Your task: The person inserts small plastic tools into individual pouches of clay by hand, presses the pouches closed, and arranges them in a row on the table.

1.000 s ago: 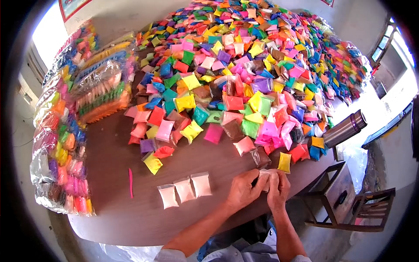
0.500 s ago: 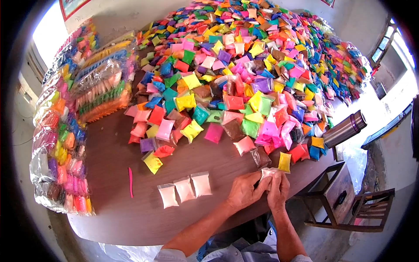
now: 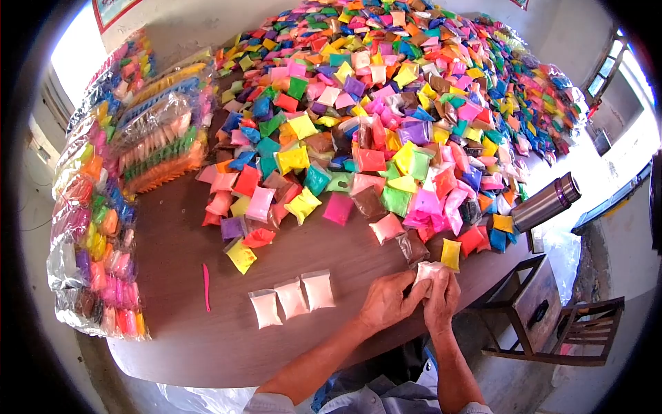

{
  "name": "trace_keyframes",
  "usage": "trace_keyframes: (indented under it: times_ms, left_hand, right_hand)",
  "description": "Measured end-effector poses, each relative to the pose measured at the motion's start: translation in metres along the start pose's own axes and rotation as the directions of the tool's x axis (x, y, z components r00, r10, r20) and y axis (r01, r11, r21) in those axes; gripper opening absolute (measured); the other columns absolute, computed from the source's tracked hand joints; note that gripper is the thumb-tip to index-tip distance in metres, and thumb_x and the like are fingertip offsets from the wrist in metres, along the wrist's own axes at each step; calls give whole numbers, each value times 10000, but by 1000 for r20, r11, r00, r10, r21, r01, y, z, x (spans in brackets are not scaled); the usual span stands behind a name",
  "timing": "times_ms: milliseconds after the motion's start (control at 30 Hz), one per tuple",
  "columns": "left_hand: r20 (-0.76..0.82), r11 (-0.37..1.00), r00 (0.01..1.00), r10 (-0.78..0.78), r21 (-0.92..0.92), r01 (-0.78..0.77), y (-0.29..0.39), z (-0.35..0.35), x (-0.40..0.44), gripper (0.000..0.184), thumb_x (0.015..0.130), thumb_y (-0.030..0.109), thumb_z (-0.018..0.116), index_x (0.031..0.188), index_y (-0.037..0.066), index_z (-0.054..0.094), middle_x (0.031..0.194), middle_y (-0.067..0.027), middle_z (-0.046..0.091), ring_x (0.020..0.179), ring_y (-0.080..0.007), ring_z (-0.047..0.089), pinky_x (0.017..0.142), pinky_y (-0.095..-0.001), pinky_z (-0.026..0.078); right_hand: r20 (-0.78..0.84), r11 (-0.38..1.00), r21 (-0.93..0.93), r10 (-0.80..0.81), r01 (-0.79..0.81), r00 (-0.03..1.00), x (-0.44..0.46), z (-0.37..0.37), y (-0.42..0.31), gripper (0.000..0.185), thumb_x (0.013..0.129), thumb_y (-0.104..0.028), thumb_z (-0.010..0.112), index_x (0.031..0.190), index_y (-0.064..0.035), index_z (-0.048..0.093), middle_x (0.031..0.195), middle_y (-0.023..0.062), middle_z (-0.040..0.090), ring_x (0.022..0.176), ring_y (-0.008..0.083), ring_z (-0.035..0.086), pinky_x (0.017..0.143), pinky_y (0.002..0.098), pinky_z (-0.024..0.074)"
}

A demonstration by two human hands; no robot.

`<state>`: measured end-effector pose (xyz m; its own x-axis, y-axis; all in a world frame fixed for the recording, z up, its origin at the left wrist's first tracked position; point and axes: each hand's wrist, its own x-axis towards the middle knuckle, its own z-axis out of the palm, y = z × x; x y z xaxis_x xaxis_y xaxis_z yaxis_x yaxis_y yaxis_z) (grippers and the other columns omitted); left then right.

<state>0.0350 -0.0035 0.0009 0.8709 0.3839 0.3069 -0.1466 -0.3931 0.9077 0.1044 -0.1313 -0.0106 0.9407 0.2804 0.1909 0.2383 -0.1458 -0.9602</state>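
Observation:
Between my two hands is a small pale pink packet [image 3: 429, 270], pinched near the table's front edge. My left hand [image 3: 392, 298] grips its left side with thumb and fingers. On its right side my right hand [image 3: 440, 298] is closed, the fingers partly hiding it. Just beyond lie a yellow packet [image 3: 450, 255] and a dark brown packet [image 3: 412, 248]. To the left, three pale pink packets lie side by side in a row: a left one [image 3: 265, 308], a middle one [image 3: 291, 297] and a right one [image 3: 318, 290].
A big heap of coloured packets [image 3: 358, 110] covers the table's back. Bagged packets [image 3: 103, 262] line the left edge. A pink plastic tool [image 3: 206, 288] lies on the brown table [image 3: 172, 241]. A metal flask [image 3: 548, 203] stands at right, near a wooden stool [image 3: 531, 310].
The pale pink packet shows more above my fingers, and my hands have shifted slightly. The row of three packets has not moved.

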Motion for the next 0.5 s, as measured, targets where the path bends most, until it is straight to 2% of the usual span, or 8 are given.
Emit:
trace_keyframes:
  times_ms: [167, 233, 367, 433, 467, 500]
  left_hand:
    - [-33, 1000, 999, 21, -6, -21, -1, 1, 0, 313, 985, 274, 702, 873, -14, 651, 742, -211, 625, 630, -379, 627, 587, -435, 498]
    - [50, 998, 997, -54, -20, 55, 1, -3, 0, 319, 984, 280, 709, 872, -14, 654, 730, -202, 615, 606, -349, 614, 579, -426, 496]
    - [78, 995, 994, -76, -64, 81, 10, -5, 2, 325, 982, 283, 717, 864, -14, 654, 716, -193, 606, 584, -322, 598, 564, -413, 492]
    - [47, 992, 995, -85, -86, 88, 10, -4, 2, 400, 975, 357, 698, 790, 10, 624, 705, -210, 629, 631, -405, 638, 584, -470, 512]
    - [49, 992, 995, -85, -86, 89, 7, -2, 1, 400, 975, 357, 698, 790, 10, 624, 705, -210, 629, 631, -405, 638, 584, -470, 512]
    - [29, 997, 998, -60, -56, 62, 2, 0, 1, 364, 976, 319, 711, 815, 2, 634, 695, -200, 605, 591, -356, 609, 558, -439, 492]
  right_hand:
    - [55, 999, 29, 17, -19, 998, 0, -1, -4, 376, 1114, -333, 468, 1070, -4, 644, 969, 63, 661, 890, 152, 587, 778, 339, 505]
    - [29, 998, -56, -19, 21, 999, 0, -2, 2, 380, 1115, -338, 470, 1072, -2, 642, 966, 66, 663, 888, 150, 587, 775, 334, 502]
    - [-36, 999, -33, -12, 11, 999, -1, -1, 3, 381, 1115, -342, 476, 1072, -2, 643, 967, 68, 665, 891, 149, 590, 773, 334, 504]
    - [-33, 1000, -23, 4, -5, 999, -2, -3, 8, 385, 1117, -347, 474, 1076, -2, 640, 974, 66, 662, 888, 146, 586, 772, 329, 503]
    - [-34, 1000, -23, 6, -6, 999, -2, -3, 8, 385, 1117, -347, 474, 1076, -2, 640, 974, 66, 662, 888, 146, 586, 772, 329, 503]
    - [-17, 996, 84, 44, -42, 999, -2, -1, 8, 384, 1117, -346, 470, 1079, -3, 638, 978, 65, 660, 885, 145, 583, 771, 324, 500]
